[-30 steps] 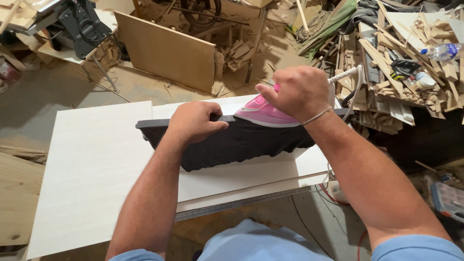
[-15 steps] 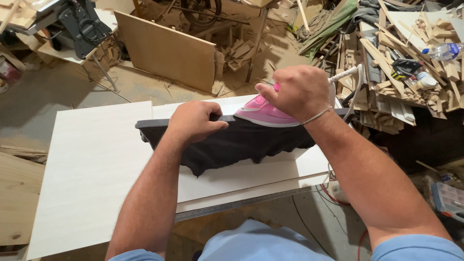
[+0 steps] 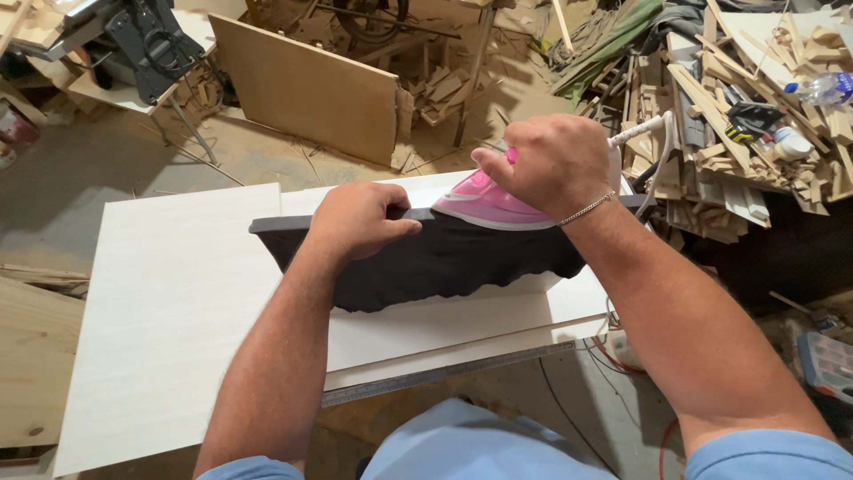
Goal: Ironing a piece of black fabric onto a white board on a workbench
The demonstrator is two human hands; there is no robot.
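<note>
On the pale tabletop [image 3: 169, 293], the right hand [image 3: 553, 164] gripping the pink iron [image 3: 484, 203] had barely moved, while the left hand [image 3: 355, 220] stayed clamped on the dark panel [image 3: 444, 258].

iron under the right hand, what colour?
Pink with a white lower edge: the iron, gripped by the right hand. Head view.

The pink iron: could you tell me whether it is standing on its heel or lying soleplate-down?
Soleplate-down: the pink iron lies flat along the dark panel's top edge, gripped by the right hand.
</note>
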